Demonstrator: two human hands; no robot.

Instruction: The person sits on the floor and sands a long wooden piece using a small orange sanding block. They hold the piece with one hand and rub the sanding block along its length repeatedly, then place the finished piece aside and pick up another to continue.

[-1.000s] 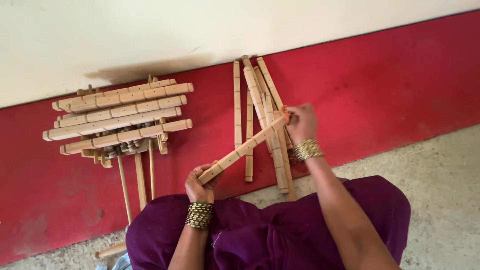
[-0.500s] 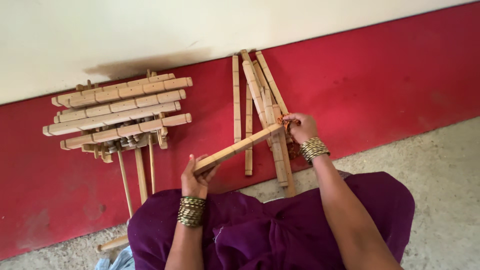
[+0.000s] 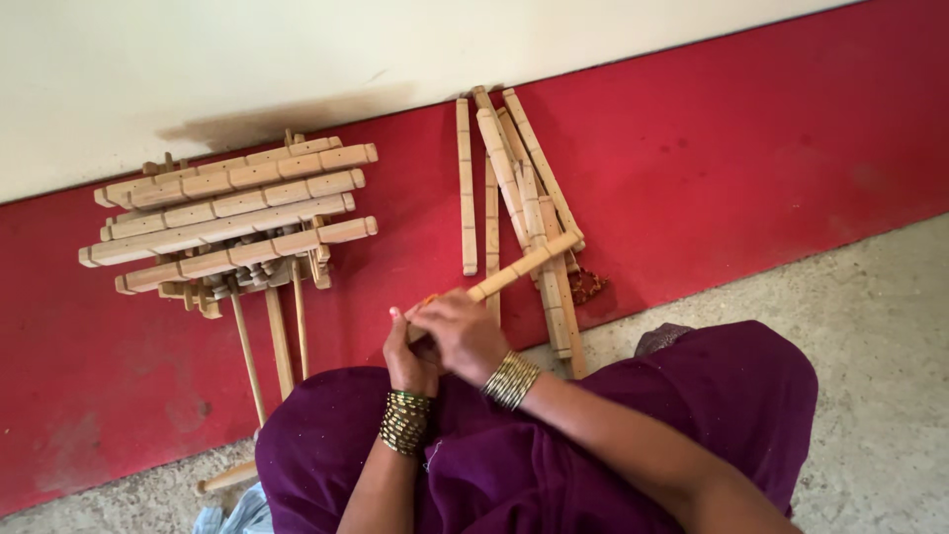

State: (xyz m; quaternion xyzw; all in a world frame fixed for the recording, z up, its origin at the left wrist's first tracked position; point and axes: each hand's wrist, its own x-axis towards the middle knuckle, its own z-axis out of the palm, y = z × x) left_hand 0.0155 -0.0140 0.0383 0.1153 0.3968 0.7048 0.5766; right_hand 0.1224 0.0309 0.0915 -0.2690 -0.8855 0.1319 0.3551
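Since half a second ago our right hand (image 3: 465, 334) has come off the far tip of the long pale wooden stick with small drilled holes (image 3: 514, 269) and slid down to its near end, where it now meets our left hand (image 3: 407, 358). Both hands are pressed close together around that near end, fingers curled on the wood, just above our purple cloth lap (image 3: 554, 445). From there the stick slants up and away to the right, its free tip lying over the loose bundle of similar pale drilled sticks (image 3: 514, 188) that lies on the red painted floor strip (image 3: 751, 168) near the cream wall (image 3: 297, 59).

Further left along the red strip, against the wall, sits the stacked wooden frame of crossed slats (image 3: 227, 218), with thin round wooden rods (image 3: 277, 336) running from under it toward us. Beyond our right knee the speckled grey floor (image 3: 870, 316) begins.

With both hands holding only one end, we judge the far tip could swing or sag and knock the loose bundle out of line; a slack grip would let the stick twist.
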